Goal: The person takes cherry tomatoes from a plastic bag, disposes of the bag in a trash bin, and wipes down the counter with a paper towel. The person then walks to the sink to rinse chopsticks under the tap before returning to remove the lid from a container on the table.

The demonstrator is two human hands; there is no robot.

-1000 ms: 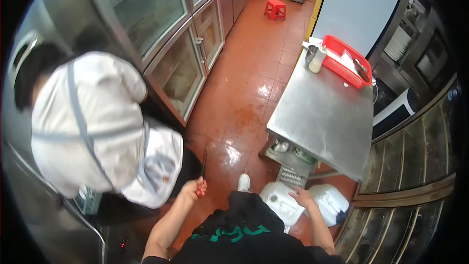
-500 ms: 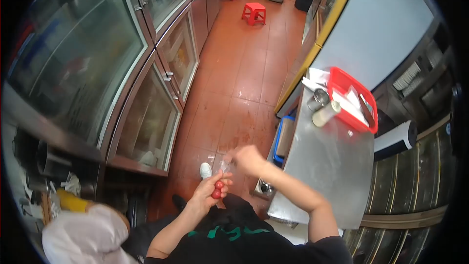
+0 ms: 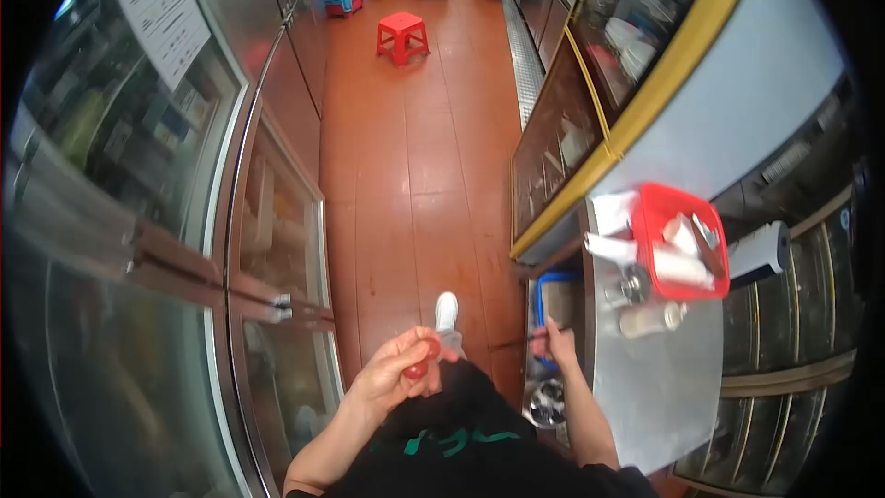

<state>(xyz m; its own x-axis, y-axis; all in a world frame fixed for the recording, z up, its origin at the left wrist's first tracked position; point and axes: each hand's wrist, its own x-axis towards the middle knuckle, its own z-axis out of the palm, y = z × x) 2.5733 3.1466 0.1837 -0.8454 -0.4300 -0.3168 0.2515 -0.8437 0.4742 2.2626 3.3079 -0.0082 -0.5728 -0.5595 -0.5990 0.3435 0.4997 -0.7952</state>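
Note:
Small round red fruits, which look like cherry tomatoes (image 3: 417, 371), rest in the curled fingers of my left hand (image 3: 385, 380), low in front of my body. To the right, my right hand (image 3: 557, 347) is beside the blue-rimmed tray (image 3: 541, 300) under the steel counter. A thin dark object (image 3: 514, 344), blurred, sticks out leftward from its fingers. Its kind cannot be made out. Just below that hand is a round metal container (image 3: 546, 403).
On the steel counter (image 3: 654, 387) stand a red basket (image 3: 650, 249) with utensils and white items, a glass jar (image 3: 634, 283) and a pale bottle (image 3: 650, 318). Glass-door fridges (image 3: 277, 314) line the left. A red stool (image 3: 402, 37) stands ahead on the tiled floor.
My right hand has moved from beside my left hand out to the right, near the blue-rimmed tray, and now has a thin dark object. The view has shifted forward along the aisle.

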